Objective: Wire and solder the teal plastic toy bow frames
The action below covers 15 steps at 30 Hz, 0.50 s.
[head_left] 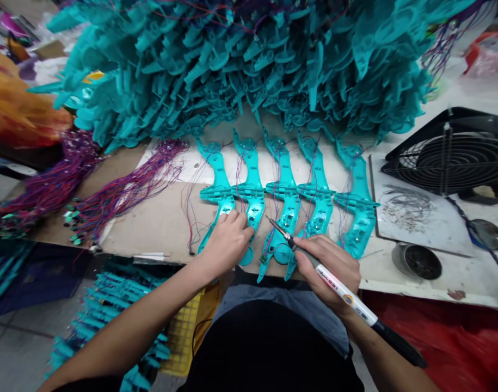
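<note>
Several teal plastic shells (288, 174) lie in a row in front of me, with thin red and blue wires running along them. My left hand (229, 239) rests over the lower parts of the two leftmost shells, its fingers curled and pressed together. What those fingers pinch is hidden. In my right hand (330, 267) is a soldering iron (328, 275) with a white and black handle, held like a pen. Its metal tip points up and left, over the gap between the second and third shells. A small green circuit board sits low on the third shell.
A big heap of teal shells (240, 71) fills the back. Wire bundles (126, 190) lie at left. To the right stand a black fan (456, 152), a board with dark wire scraps (416, 209) and a round tin (418, 261). More teal pieces (105, 310) sit below the table edge.
</note>
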Each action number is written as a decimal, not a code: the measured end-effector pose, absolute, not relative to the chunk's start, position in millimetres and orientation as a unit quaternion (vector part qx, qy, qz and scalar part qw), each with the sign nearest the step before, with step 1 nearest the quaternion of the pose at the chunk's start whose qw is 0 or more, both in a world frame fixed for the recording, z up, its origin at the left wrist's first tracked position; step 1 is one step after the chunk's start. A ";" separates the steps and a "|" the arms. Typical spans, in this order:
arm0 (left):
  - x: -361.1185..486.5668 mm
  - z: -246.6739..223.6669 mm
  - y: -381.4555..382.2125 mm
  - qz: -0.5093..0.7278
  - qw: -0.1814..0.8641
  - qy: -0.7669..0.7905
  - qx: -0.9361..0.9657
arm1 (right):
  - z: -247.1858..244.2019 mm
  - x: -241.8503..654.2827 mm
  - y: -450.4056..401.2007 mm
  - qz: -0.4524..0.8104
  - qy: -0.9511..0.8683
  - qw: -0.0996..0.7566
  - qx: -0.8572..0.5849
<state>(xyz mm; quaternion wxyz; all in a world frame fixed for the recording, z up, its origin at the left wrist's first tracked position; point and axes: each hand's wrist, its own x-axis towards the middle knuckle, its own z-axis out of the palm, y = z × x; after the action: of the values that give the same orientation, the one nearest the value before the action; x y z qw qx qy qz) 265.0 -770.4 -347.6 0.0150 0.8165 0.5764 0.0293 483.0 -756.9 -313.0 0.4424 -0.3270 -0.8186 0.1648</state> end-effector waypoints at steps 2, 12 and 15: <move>263.4 -349.3 -770.3 0.047 0.033 0.573 0.817 | -313.3 483.4 -756.9 0.169 -0.818 0.444 -0.324; 242.7 -332.8 -763.9 0.434 0.398 0.615 0.524 | -314.7 484.1 -756.5 0.192 -0.803 0.448 -0.342; 239.9 -333.2 -755.0 0.402 0.417 0.624 0.524 | -317.6 480.6 -753.5 0.192 -0.799 0.452 -0.346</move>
<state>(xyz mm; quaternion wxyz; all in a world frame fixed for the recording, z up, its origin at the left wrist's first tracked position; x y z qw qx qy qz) 239.9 -755.0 -333.2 0.4171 0.5244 0.6243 0.4016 480.6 -753.5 -317.6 0.4518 -0.3461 -0.7995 0.1920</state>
